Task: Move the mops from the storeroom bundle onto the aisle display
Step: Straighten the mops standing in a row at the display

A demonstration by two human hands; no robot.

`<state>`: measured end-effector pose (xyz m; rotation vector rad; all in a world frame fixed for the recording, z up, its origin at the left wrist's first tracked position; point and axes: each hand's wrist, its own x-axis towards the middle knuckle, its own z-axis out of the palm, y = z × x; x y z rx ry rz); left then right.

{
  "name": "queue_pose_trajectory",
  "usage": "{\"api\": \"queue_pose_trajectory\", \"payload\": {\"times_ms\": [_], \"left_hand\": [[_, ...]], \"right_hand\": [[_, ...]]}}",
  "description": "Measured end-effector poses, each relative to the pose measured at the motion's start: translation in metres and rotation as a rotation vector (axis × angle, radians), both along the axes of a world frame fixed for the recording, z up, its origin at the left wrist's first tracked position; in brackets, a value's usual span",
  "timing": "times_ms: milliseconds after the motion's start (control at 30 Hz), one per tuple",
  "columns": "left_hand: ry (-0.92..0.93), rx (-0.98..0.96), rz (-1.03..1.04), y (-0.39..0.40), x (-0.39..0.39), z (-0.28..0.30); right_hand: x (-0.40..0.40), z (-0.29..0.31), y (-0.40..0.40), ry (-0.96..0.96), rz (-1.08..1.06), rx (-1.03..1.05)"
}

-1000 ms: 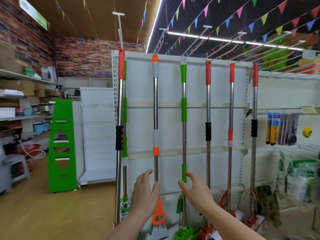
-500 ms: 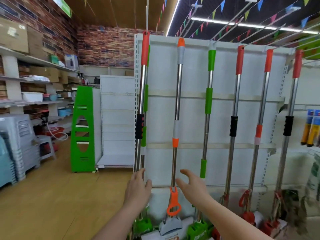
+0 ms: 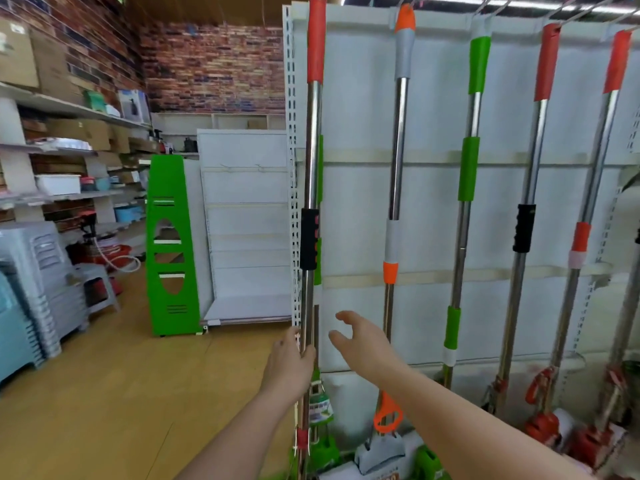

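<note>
The left hand (image 3: 289, 363) wraps its fingers round the steel pole of the leftmost mop (image 3: 313, 140), low on the shaft, below the black foam grip; this mop has a red-orange top sleeve and stands upright at the left edge of the white display panel (image 3: 429, 126), just in front of the perforated upright (image 3: 292, 133). A green-sleeved mop is partly hidden right behind it. The right hand (image 3: 362, 341) hangs free just to the right of that pole, fingers spread and loosely bent, thumb apart, holding nothing and touching nothing. Further right along the panel hang the other mops, well spaced: the grey-and-orange mop (image 3: 396, 143) with an orange loop near its base, the green mop (image 3: 469, 174), the black-grip mop (image 3: 524, 230) with a red top, and the red-banded mop (image 3: 581, 237). Their heads sit near the floor at the foot of the panel. To the left stand a green stand (image 3: 169, 244), stacked grey stools (image 3: 41, 282) and shelves (image 3: 69, 109) of boxes against a brick wall
</note>
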<state>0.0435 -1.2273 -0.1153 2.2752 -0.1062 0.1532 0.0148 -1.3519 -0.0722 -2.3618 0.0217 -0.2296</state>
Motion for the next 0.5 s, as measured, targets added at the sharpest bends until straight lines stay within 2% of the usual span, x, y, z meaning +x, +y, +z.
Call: {"api": "queue_pose_trajectory", "payload": {"times_ms": [167, 500], "left_hand": [[-0.035, 0.004, -0.047, 0.011, 0.045, 0.014], [0.001, -0.037, -0.074, -0.003, 0.082, 0.027]], "right_hand": [[0.039, 0.012, 0.021, -0.023, -0.034, 0.023], [0.080, 0.020, 0.025, -0.004, -0.047, 0.066]]}}
